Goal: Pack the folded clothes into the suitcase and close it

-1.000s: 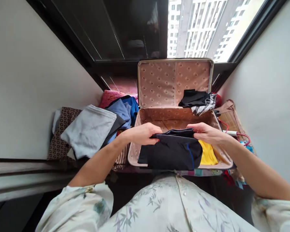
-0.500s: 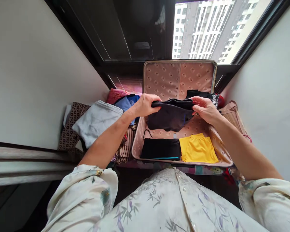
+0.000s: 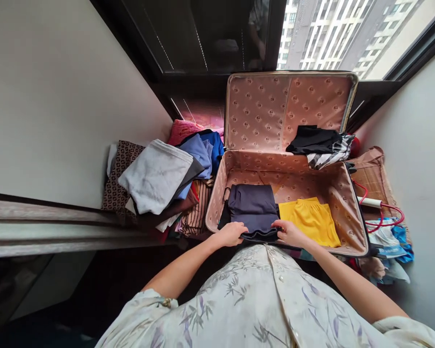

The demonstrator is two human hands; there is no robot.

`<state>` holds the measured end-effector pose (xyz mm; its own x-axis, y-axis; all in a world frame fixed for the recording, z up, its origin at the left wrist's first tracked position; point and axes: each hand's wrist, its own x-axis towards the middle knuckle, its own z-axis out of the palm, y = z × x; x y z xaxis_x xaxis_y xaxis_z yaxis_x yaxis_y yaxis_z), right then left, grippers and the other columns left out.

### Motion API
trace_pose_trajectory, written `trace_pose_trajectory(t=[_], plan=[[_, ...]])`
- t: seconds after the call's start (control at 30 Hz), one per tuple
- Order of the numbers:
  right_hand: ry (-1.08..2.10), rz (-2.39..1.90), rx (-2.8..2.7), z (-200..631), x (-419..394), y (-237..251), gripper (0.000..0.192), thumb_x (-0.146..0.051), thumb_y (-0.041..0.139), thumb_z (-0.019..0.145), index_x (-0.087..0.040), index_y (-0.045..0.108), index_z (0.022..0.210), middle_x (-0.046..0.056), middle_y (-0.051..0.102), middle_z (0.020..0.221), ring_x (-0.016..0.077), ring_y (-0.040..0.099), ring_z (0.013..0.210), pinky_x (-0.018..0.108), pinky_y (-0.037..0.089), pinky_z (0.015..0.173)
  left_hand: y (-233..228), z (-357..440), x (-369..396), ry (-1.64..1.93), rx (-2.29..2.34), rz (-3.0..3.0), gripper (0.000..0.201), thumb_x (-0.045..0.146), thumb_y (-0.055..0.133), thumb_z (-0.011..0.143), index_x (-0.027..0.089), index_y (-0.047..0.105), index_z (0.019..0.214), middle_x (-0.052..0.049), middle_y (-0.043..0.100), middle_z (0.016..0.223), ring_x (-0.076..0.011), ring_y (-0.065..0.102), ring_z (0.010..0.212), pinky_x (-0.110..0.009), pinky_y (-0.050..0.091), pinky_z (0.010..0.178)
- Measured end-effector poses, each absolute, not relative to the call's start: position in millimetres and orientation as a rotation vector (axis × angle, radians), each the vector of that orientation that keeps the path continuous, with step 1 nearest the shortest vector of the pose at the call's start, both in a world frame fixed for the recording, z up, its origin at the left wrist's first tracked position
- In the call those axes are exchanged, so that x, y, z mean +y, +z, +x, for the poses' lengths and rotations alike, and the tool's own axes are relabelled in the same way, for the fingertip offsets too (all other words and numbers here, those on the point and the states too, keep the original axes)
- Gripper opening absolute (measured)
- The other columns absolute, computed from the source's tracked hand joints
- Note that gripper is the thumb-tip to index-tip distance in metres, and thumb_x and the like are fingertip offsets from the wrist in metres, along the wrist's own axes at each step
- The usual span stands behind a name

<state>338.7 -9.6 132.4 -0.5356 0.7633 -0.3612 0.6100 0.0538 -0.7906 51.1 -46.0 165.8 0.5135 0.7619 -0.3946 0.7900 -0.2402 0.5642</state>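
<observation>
Both hands, left hand (image 3: pixel 233 233) and right hand (image 3: pixel 289 233), pinched the folded dark garment (image 3: pixel 253 209) at the suitcase's (image 3: pixel 348 208) near-left corner; it needed flattening beside the yellow shorts (image 3: pixel 311 218).

item: folded dark navy garment (image 3: pixel 253 208) | state: folded flat into a rough rectangle, stacked layers showing at its near edge | pose: lying level, long side running away from the person | place: near-left part of the open suitcase (image 3: pixel 348 203) (pink patterned lining), just beside a folded yellow garment (image 3: pixel 310 220)
</observation>
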Motion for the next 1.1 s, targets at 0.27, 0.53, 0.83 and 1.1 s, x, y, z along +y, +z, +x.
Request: trace_pose_trajectory(t=[0.27, 0.53, 0.83, 1.1], plan=[[1.74, -1.452, -1.913, 325.1, 58.9, 120.6, 0.036, -0.017, 0.054, 0.066, -0.018, 0.07, 0.098, 0.002, 0.071, 0.081, 0.0162, 0.063, 0.069, 0.027, 0.053, 0.065, 138.9, 24.8, 6.1, 0.022, 1.356, 1.865, 0.031, 0.039, 0.067, 0.097, 0.017, 0.069, 0.12, -0.008, 0.069, 0.119, -0.0223, 0.068, 0.102, -0.038, 0.059, 0.088], [0.948, -1.711, -1.769, 283.7, 159.3, 51.7, 0.054, -0.034, 0.061, 0.081, -0.017, 0.058, 0.132, 0.018, 0.062, 0.127, 0.0315, 0.059, 0.121, 0.05, 0.051, 0.103, 81.4, 10.5, 120.9, 0.581, 2.098, 1.4, 0.05, 0.011, 0.058, 0.089, 0.012, 0.055, 0.138, -0.015, 0.068, 0.12, -0.0245, 0.067, 0.11, -0.038, 0.054, 0.098], [0.663, -1.47, -2.889, 298.2, 71.9, -19.8, 0.063, -0.018, 0.06, 0.082, -0.019, 0.054, 0.144, 0.02, 0.042, 0.158, 0.0369, 0.044, 0.135, 0.049, 0.043, 0.104, 42.8, 40.6, 52.2, -0.187, 1.624, 1.918, 0.043, 0.033, 0.07, 0.094, 0.018, 0.061, 0.134, -0.015, 0.056, 0.142, -0.0325, 0.055, 0.13, -0.054, 0.048, 0.109], [0.693, -1.467, -2.986, 293.3, 84.9, -16.6, 0.044, -0.012, 0.038, 0.097, -0.014, 0.064, 0.132, 0.024, 0.058, 0.14, 0.0333, 0.048, 0.126, 0.046, 0.037, 0.103, 50.5, 29.7, 75.0, -0.242, 1.612, 1.904, 0.038, 0.04, 0.065, 0.1, 0.02, 0.062, 0.132, -0.011, 0.062, 0.135, -0.024, 0.064, 0.115, -0.045, 0.057, 0.097]])
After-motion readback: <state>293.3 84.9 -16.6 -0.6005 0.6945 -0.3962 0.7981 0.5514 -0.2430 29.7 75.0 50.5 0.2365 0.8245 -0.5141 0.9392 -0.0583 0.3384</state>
